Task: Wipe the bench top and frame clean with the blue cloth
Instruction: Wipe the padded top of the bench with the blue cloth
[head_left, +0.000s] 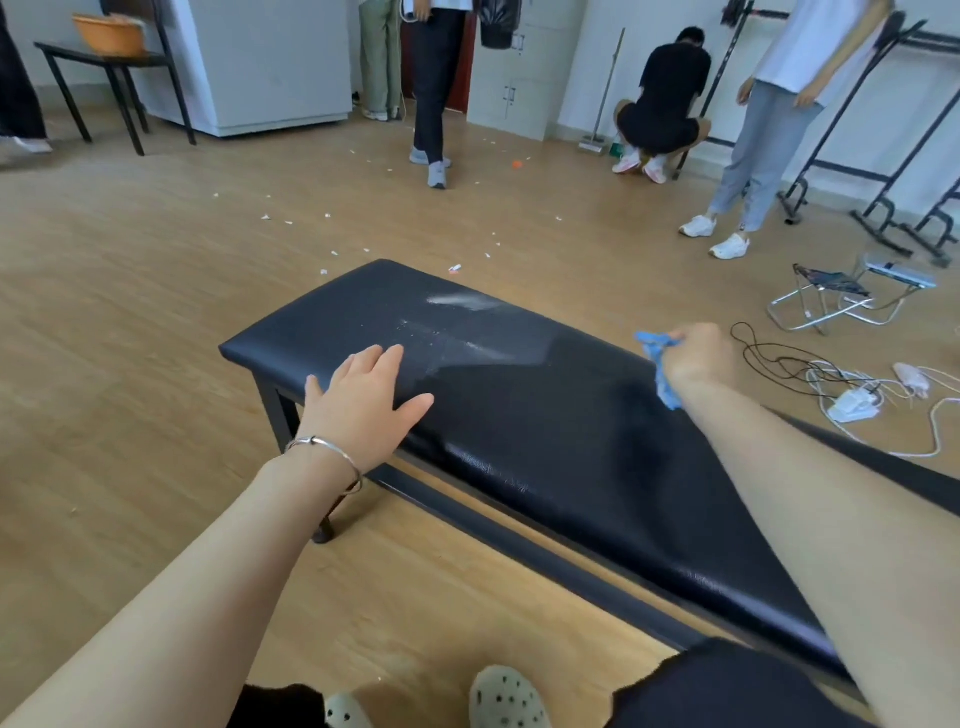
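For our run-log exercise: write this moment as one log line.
left hand: flat on bench top | right hand: grips bunched blue cloth at far edge | white smear: on top, not yet wiped

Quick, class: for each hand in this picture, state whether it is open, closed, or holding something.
Left hand: open, fingers straight, resting flat on the bench top.
Right hand: closed, gripping the blue cloth.
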